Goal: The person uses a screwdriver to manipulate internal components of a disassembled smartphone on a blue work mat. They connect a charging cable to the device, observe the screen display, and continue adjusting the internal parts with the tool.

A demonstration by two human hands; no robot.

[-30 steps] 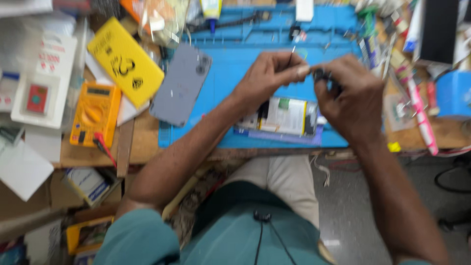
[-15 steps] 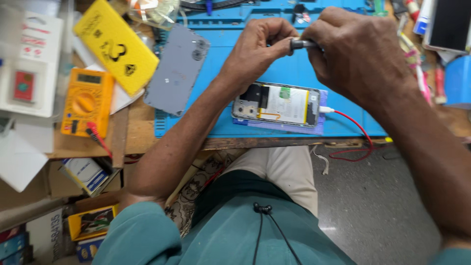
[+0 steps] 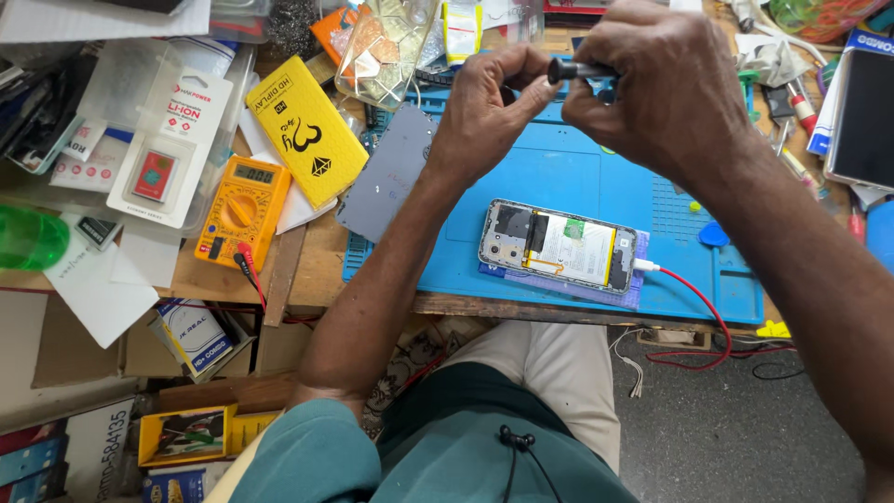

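Both my hands are raised together above the blue work mat (image 3: 568,177). My right hand (image 3: 666,88) is closed around a small black tool handle (image 3: 575,69), whose round end sticks out to the left. The fingertips of my left hand (image 3: 489,107) pinch at that end. Below them on the mat lies an opened phone (image 3: 557,246) with its back off, battery and boards showing. A red cable (image 3: 689,293) is plugged into its right end. The grey back cover (image 3: 396,182) lies at the mat's left edge.
A yellow multimeter (image 3: 236,210) with red and black leads sits left of the mat, beside a yellow packet (image 3: 305,135) and blister-packed parts (image 3: 168,140). Tools and a dark phone (image 3: 864,116) crowd the right side. Boxes are stacked under the bench edge.
The view has shifted so the bench sits lower and closer. My hands stay joined on the tool and have risen further from the opened phone.
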